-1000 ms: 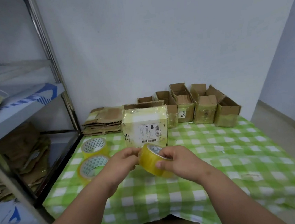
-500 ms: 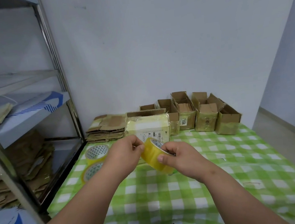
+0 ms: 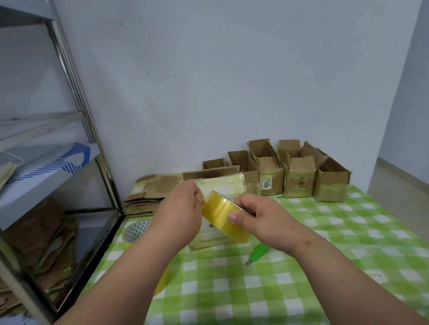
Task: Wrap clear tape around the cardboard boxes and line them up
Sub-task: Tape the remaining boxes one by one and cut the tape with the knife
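Note:
A yellowish roll of clear tape [image 3: 224,216] is held in the air over the table. My right hand [image 3: 262,217] grips it from the right, thumb on its outer face. My left hand [image 3: 181,216] pinches at the roll's upper left edge. Right behind the roll stands a tape-wrapped box [image 3: 222,191] with a white label, mostly hidden by my hands. Several small tape-wrapped cardboard boxes [image 3: 298,181] stand in a row along the wall at the back right, some with open flaps.
A green utility knife [image 3: 257,253] lies on the checked tablecloth [image 3: 329,269] below my right wrist. Two more tape rolls [image 3: 135,232] sit at the table's left, one partly under my left forearm. Flattened cardboard [image 3: 147,197] is stacked at the back left. A metal shelf [image 3: 75,98] stands left.
Both hands have lifted the tape roll higher and a little farther from me, in front of the wrapped box. The camera has tilted up, and the green knife has come into view.

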Demonstrator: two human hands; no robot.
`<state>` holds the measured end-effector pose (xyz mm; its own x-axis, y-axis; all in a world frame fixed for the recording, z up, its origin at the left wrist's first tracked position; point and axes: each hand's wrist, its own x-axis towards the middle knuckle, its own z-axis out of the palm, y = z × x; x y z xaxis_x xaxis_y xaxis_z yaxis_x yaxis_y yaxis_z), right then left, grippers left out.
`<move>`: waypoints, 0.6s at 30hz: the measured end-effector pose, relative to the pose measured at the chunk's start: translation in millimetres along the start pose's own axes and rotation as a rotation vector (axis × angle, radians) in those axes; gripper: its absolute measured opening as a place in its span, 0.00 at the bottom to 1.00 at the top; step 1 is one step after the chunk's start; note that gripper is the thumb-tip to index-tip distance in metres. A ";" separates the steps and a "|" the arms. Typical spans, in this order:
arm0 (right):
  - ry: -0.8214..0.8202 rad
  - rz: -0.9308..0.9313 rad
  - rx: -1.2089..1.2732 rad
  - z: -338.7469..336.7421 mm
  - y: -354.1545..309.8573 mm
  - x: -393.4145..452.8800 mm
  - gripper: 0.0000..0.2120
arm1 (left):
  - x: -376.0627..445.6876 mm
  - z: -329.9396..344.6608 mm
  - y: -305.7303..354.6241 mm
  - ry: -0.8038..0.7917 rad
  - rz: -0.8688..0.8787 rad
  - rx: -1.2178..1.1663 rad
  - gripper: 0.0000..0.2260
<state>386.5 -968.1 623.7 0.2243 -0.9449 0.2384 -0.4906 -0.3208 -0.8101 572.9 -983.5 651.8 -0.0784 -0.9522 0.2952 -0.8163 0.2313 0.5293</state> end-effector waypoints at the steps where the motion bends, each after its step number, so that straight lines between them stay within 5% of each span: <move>1: 0.009 0.005 -0.016 0.4 -0.6 0.8 0.06 | -1.9 0.6 0.5 0.013 0.009 0.000 0.10; 11: 0.116 0.027 -0.082 -11.1 -12.2 10.1 0.15 | 5.2 -11.9 12.4 -0.116 -0.140 -0.584 0.10; 18: 0.033 0.025 0.125 -28.7 -17.4 15.2 0.23 | 25.1 -26.8 16.1 -0.078 -0.100 -0.559 0.07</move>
<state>374.2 -978.8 656.8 0.1846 -0.9547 0.2335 -0.3864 -0.2889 -0.8759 573.1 -998.4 689.1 -0.0755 -0.9818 0.1742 -0.3973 0.1899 0.8979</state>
